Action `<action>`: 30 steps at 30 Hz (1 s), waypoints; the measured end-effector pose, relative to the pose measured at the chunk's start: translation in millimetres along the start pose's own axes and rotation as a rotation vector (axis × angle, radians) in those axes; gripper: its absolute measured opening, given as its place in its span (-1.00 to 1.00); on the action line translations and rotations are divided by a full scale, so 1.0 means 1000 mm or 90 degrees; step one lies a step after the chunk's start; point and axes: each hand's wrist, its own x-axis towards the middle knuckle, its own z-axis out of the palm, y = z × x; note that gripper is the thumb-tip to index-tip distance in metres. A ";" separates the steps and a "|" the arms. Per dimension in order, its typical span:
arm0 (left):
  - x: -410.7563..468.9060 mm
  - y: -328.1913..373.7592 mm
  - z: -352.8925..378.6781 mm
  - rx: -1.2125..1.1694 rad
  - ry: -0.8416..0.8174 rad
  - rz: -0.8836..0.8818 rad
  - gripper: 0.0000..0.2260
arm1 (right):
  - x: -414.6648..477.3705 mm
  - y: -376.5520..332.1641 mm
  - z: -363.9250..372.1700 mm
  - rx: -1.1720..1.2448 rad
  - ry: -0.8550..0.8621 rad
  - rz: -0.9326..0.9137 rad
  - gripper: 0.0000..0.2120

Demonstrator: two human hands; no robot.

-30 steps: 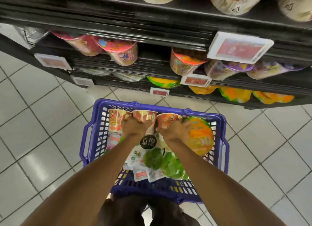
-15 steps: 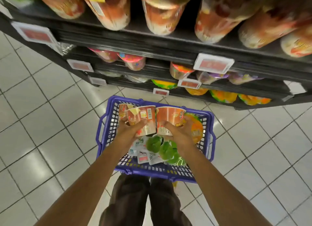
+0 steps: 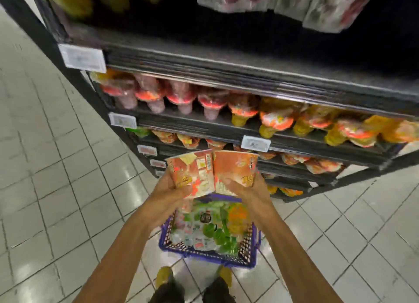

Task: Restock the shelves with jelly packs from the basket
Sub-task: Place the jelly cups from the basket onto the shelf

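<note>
Holds one jelly pack (image 3: 192, 173) in left hand (image 3: 170, 197), second pack (image 3: 235, 169) in right hand (image 3: 248, 189) — curled round both. Prob. light, stiff-walled, slick — best gripped mid-body, no squeezing.

Print on jelly packs (image 3: 192, 173) blurred, unreadable

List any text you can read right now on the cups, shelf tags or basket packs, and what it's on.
No text reads clearly; the frame is motion-blurred.
The left cup, in the left hand: barcode and yellow lettering, blurred.
The right cup, in the right hand: yellow lettering, dark letters near the rim, unreadable.
The shelf price tags: blurred.
The dark round label in the basket: too small.
</note>
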 end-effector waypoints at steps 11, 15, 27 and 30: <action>-0.090 0.220 0.009 0.130 0.009 0.324 -0.10 | -0.102 -0.202 0.050 0.065 0.059 -0.384 -0.50; -0.126 0.297 0.020 0.152 0.000 0.444 -0.03 | -0.138 -0.274 0.060 0.097 0.085 -0.503 -0.44; -0.182 0.516 0.119 0.236 -0.042 0.746 -0.12 | -0.210 -0.489 0.029 0.074 0.124 -0.782 -0.37; -0.194 0.568 0.150 0.262 -0.039 0.810 -0.08 | -0.221 -0.550 0.017 0.060 0.147 -0.853 -0.37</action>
